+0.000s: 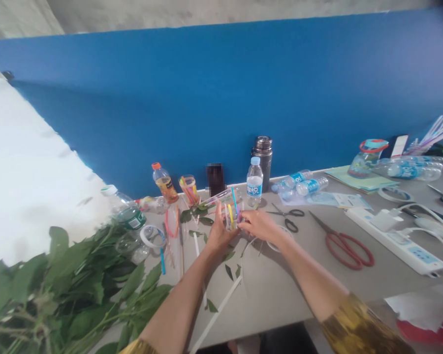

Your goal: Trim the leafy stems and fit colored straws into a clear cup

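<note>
Both my hands meet at the middle of the grey table (273, 290) around a small clear plastic cup (232, 216) that holds coloured straws, among them a blue straw (235, 200) and a yellow one. My left hand (220, 232) curls round the cup's left side. My right hand (257, 224) pinches at the cup's right rim with closed fingers. A white strip (218, 309) lies on the table below my hands. Loose green leaves (229, 270) are scattered between my forearms.
Leafy branches (59, 290) pile at the left. Red-handled scissors (345, 246) and black scissors (290, 216) lie to the right, beside a white power strip (402, 243). Water bottles (254, 183), a juice bottle (165, 183), a steel flask (264, 155) and a tape roll (152, 236) stand near the blue wall.
</note>
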The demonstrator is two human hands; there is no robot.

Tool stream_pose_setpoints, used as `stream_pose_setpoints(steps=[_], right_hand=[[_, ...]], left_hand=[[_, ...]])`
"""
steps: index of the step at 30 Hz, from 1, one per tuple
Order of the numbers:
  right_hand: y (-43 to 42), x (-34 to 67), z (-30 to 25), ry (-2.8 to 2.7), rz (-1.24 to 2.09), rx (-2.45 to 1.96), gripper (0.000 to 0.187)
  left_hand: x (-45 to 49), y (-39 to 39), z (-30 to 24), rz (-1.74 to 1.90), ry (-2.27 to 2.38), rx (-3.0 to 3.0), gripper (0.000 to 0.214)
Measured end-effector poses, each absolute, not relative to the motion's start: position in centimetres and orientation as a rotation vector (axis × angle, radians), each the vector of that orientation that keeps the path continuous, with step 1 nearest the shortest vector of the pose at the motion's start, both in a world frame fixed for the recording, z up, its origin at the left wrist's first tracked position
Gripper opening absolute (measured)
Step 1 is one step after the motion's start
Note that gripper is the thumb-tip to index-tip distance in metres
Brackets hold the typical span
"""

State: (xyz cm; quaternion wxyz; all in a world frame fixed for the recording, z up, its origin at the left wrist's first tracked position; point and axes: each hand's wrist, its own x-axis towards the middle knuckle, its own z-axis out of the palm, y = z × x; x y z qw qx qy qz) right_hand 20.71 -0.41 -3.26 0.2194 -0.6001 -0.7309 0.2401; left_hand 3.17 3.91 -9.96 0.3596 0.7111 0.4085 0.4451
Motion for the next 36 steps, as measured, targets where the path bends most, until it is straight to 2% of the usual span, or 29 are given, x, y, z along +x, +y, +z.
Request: stream_pose_setpoints(steps=[5, 10, 14, 18, 22, 24, 26, 30, 32, 34, 36], right_hand=[[-0.3, 20.5, -3.3, -2.014, 0.659, -1.691, 0.010], [-0.2, 20.2, -3.6, -2.012, 0.602, -1.726, 0.013], [-0.2, 19.8, -4.0, -1.998, 0.567, -1.714, 0.021], [-0.1, 19.9, -4.5, -1.909, 0.520, -1.656, 0.011], [0.5, 21.2, -4.9, -1.535, 0.275, -1.567, 0.031], [1.1, 22.1, -5.2, -1.387, 0.212, -1.583, 0.034], [1.7, 22.7, -5.5, -1.362, 0.259, -1.646, 0.025], [2.5, 22.8, -6.3, -1.490, 0.502, -1.706, 0.050], [2.4, 22.4, -6.4, -1.541, 0.551, -1.696, 0.055], [2.2, 22.0, -6.2, -1.571, 0.532, -1.729, 0.052], [1.9, 21.9, -5.8, -1.593, 0.477, -1.818, 0.040]], left_hand=[[3.1, 4.1, -9.8, 1.160, 0.998, 2.007, 0.074], [3.2, 4.1, -10.6, 1.217, 1.147, 1.929, 0.092], [3.3, 4.1, -11.0, 1.225, 1.212, 1.930, 0.095], [3.2, 4.4, -11.3, 1.225, 1.203, 1.903, 0.096], [3.1, 4.5, -11.6, 1.249, 1.181, 1.836, 0.099], [3.0, 4.5, -11.7, 1.274, 1.164, 1.820, 0.096], [3.0, 4.5, -11.7, 1.299, 1.162, 1.817, 0.092], [2.8, 4.8, -11.8, 1.318, 1.196, 1.862, 0.088], [2.6, 5.0, -11.9, 1.310, 1.216, 1.887, 0.088], [2.4, 5.1, -11.8, 1.300, 1.227, 1.897, 0.089], [2.1, 5.1, -11.7, 1.285, 1.222, 1.897, 0.089]])
